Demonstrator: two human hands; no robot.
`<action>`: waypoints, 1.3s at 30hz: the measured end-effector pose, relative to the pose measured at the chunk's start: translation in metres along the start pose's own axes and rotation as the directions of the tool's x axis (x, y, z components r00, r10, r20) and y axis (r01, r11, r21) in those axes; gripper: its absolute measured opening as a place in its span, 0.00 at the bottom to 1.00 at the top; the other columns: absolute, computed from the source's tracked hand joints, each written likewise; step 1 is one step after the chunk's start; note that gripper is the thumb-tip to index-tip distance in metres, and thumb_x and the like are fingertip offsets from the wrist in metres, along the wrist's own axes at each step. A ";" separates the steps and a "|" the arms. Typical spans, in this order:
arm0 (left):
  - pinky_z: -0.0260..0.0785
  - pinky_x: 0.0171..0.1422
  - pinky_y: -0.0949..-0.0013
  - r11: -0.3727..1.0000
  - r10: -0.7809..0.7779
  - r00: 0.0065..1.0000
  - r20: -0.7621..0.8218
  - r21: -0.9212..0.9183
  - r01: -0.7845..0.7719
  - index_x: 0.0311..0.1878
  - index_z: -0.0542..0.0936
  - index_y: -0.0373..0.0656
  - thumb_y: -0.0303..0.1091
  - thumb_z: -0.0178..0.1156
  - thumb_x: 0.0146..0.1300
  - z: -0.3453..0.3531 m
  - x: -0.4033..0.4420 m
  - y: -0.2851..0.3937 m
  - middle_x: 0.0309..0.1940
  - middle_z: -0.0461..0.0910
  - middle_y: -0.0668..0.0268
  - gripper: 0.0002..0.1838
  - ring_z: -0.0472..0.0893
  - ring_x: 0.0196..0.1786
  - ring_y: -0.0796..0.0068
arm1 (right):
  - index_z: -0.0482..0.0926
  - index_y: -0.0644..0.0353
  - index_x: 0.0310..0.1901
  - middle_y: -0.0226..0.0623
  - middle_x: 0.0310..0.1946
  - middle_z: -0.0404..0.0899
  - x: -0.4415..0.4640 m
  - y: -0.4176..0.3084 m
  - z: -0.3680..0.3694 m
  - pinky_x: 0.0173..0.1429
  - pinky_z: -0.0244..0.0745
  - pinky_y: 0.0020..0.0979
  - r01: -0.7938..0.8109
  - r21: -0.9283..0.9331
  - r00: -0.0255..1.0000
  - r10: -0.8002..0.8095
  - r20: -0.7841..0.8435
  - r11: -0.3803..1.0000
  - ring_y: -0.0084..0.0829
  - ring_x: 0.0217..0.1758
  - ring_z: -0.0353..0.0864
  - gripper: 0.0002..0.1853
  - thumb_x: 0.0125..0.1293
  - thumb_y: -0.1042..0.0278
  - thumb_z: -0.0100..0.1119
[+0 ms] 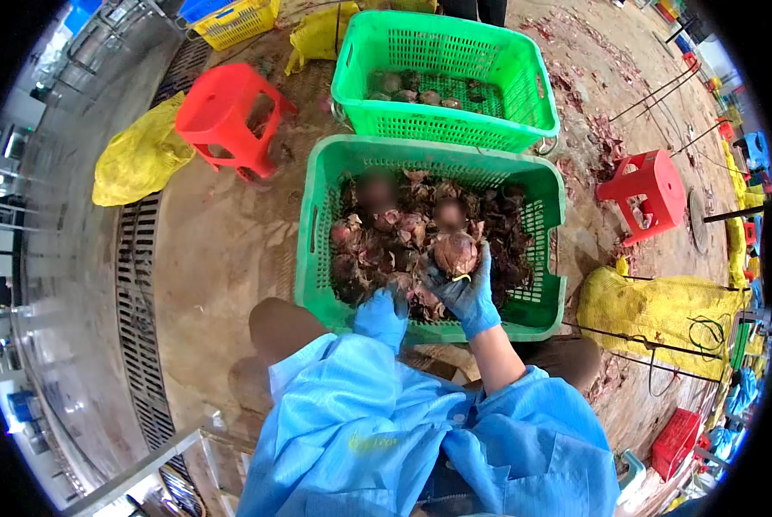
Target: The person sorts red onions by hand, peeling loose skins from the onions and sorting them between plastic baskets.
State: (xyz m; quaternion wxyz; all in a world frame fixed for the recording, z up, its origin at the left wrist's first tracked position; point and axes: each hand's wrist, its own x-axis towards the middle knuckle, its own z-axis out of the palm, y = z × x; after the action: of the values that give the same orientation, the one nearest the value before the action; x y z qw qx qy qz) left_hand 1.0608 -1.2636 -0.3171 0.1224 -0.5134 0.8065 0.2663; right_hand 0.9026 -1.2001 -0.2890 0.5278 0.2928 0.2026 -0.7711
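My right hand (468,302), in a blue glove, is closed around a large reddish-brown onion (457,254), holding it up over the near right part of the green crate (431,149). A thin yellow-green strip shows at the onion's lower edge by my fingers. My left hand (382,319), also gloved in blue, is over the crate's near rim beside more onions (410,228). Its fingertips go down among them, so whether it grips one is hidden. The onions have dry, flaking dark skins and fill the crate loosely. Two patches over them are blurred.
A second, brighter green crate (455,116) with several onions stands just beyond. Red stools are at left (231,112) and right (649,194). Yellow net sacks lie at left (140,155) and right (644,314). A floor drain grate (136,293) runs along the left. Loose skins litter the floor.
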 end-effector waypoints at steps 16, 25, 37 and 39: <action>0.54 0.68 0.66 -0.132 0.487 0.855 -0.176 -0.983 -0.127 0.60 0.69 0.45 0.35 0.57 0.63 -0.049 0.007 0.041 0.62 0.66 0.66 0.22 0.64 0.64 0.71 | 0.64 0.59 0.61 0.42 0.49 0.74 -0.017 -0.001 -0.036 0.53 0.71 0.33 0.391 -0.903 0.888 -0.329 0.320 0.178 0.31 0.46 0.76 0.33 0.64 0.41 0.48; 0.72 0.50 0.67 -0.200 0.367 0.930 0.007 -0.976 0.086 0.55 0.72 0.47 0.56 0.51 0.63 -0.056 -0.001 0.058 0.47 0.77 0.67 0.25 0.78 0.46 0.74 | 0.58 0.53 0.66 0.43 0.58 0.68 -0.022 0.026 0.001 0.64 0.62 0.32 0.700 -0.696 0.712 -0.215 0.668 0.157 0.32 0.61 0.66 0.30 0.64 0.61 0.54; 0.72 0.54 0.59 -0.327 0.575 0.817 -0.049 -0.929 0.175 0.62 0.67 0.51 0.48 0.53 0.64 -0.074 -0.019 0.061 0.54 0.72 0.63 0.25 0.76 0.51 0.67 | 0.54 0.55 0.67 0.40 0.63 0.60 -0.048 0.018 0.006 0.67 0.58 0.32 0.775 -0.615 0.631 -0.159 0.759 0.144 0.31 0.64 0.62 0.33 0.63 0.64 0.57; 0.71 0.55 0.60 -0.293 0.535 0.839 -0.095 -0.953 0.079 0.63 0.67 0.50 0.45 0.53 0.64 -0.074 -0.022 0.068 0.54 0.72 0.64 0.24 0.75 0.52 0.67 | 0.55 0.57 0.66 0.42 0.62 0.61 -0.062 0.020 0.013 0.67 0.58 0.33 0.817 -0.571 0.575 -0.185 0.797 0.077 0.33 0.64 0.62 0.33 0.63 0.62 0.58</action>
State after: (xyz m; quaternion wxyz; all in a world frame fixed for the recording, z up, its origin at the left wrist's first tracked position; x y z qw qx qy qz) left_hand 1.0150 -1.2657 -0.2248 -0.2257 -0.1667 0.3252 0.9031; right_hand 0.9351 -1.1722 -0.2382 0.2973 -0.3905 0.5395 -0.6841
